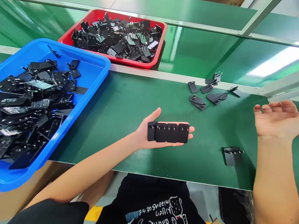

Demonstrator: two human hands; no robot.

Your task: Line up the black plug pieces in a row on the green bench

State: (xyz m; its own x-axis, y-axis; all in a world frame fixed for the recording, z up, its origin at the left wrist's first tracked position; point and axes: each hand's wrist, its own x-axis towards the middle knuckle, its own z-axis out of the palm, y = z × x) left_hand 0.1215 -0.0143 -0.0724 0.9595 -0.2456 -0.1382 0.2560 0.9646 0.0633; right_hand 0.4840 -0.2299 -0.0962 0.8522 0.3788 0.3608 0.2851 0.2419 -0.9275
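Observation:
My left hand [142, 132] lies palm up over the green bench, fingers stretched out. Across its palm and fingers rests a row of several black plug plates [172, 133] with small metal pins, side by side, pins upward. To the right, my right hand [277, 119] is raised with the palm showing and the fingers slightly bent; nothing shows in it. Below and left of it, a small group of black plug plates [230, 157] lies on the bench. Several more loose plug plates [206, 90] are scattered near the bench's back rail.
On the left stands a blue tray [93, 84] heaped with black plug pieces. Behind it, a red tray [161, 46] holds more of them. The green bench top [130, 96] ends at its front edge by my body. A metal frame post [259, 18] rises at the back right.

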